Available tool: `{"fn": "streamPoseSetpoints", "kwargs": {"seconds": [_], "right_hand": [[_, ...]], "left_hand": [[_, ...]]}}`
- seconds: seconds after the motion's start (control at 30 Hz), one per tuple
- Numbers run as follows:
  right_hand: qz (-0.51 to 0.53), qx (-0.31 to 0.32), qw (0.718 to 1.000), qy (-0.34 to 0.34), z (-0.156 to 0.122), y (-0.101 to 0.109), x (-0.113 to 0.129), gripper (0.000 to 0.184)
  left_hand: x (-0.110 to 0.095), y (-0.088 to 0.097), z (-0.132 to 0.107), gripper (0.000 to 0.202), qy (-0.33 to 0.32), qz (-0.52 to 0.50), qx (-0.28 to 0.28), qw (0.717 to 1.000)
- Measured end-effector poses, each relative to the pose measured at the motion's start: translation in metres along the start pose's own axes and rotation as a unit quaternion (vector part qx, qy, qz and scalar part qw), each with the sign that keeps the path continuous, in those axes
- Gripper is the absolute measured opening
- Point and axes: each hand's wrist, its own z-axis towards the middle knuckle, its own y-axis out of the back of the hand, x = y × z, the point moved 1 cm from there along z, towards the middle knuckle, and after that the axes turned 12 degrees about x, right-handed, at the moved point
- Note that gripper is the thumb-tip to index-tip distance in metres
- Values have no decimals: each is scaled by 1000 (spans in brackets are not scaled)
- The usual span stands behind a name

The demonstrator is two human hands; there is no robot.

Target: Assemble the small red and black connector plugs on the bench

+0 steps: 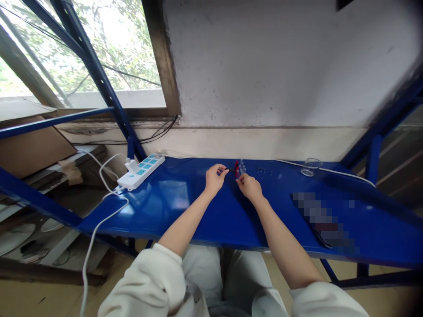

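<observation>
We see two bare hands over a blue worktop (185, 215). Left hand (216, 177): thumb and forefinger pinched on a small dark piece (227, 169), thin, tip pointing right toward the middle. Too small for us to name. Right hand (250, 186): fingers bent, thumb and fingertips brought close together at the near end of a clear knobbly strip (242, 167). We can't tell if it grips the strip or just touches it; fingers cover that end.

Red piece (237, 166) sits just left of the clear strip, between the two hands, near the back of the worktop. Right of the strip we have a few tiny parts (261, 170) lying in a loose row, one a bit apart; too small to make out.

Farther right: clear round glass dish (311, 166) near the wall (264, 66), white cable (350, 173) running by it. Nearer us on that side, a dark flat object (317, 220), pixelated, lying at a slant. Left end of the worktop: white power strip (140, 174), blue-faced sockets, white plug (131, 165) in it. Window (125, 48) upper left. Pale sleeves (155, 281) pushed up the forearms.
</observation>
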Motion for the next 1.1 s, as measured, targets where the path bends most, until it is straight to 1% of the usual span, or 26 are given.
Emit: {"fn": "streamPoseSetpoints", "kwargs": {"seconds": [0.1, 0.27, 0.33, 0.47, 0.6, 0.7, 0.97, 1.1], "right_hand": [[-13, 3, 999, 33, -1, -1, 9, 13], [-45, 6, 997, 69, -4, -5, 20, 12], [-48, 5, 996, 69, -4, -5, 20, 13], [-43, -4, 998, 49, -4, -4, 18, 13], [-41, -8, 997, 66, -4, -4, 17, 13], [-46, -7, 996, 80, -4, -5, 18, 13], [-63, 9, 995, 83, -6, -3, 19, 12], [-83, 14, 993, 78, -8, -1, 21, 11]], "left_hand": [[2, 5, -7, 15, 17, -53, -18, 998], [9, 3, -21, 19, 49, -98, -22, 994], [10, 3, -23, 19, 51, -103, -20, 993], [12, 7, -22, 18, 50, -93, -41, 994], [15, 10, -21, 15, 44, -75, -59, 994], [16, 10, -22, 14, 35, -65, -58, 996], [17, 9, -22, 13, 21, -45, -48, 998], [10, 11, -24, 16, -10, -6, -37, 999]]}}
